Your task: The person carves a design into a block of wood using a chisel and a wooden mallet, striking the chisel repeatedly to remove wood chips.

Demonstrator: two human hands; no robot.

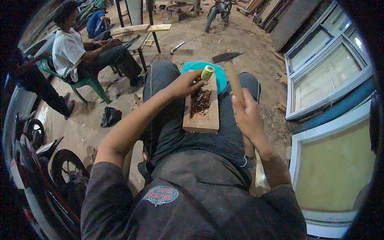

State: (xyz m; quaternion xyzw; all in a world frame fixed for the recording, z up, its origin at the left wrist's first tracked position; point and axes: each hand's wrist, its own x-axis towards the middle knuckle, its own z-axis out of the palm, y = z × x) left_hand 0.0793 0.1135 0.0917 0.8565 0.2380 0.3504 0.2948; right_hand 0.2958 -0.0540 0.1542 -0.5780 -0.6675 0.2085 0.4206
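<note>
A thick wooden block [204,123] lies lengthwise between my thighs, its top hollowed and strewn with dark brown wood shavings [200,101]. My left hand [187,83] is closed round a chisel with a pale yellow-green handle [207,73], standing near the block's far end; its blade is hidden behind the fingers and shavings. To the right of the block, my right hand [247,111] grips a hammer by its light wooden handle [234,80]. The dark hammer head [227,57] is raised, apart from the chisel.
A turquoise surface [221,79] shows under the block's far end. On the left, a person in a white shirt [68,52] sits on a green chair [96,89], near a motorcycle [66,168]. White-framed panels [320,80] lean at right. A knife-like tool [177,47] lies on the ground ahead.
</note>
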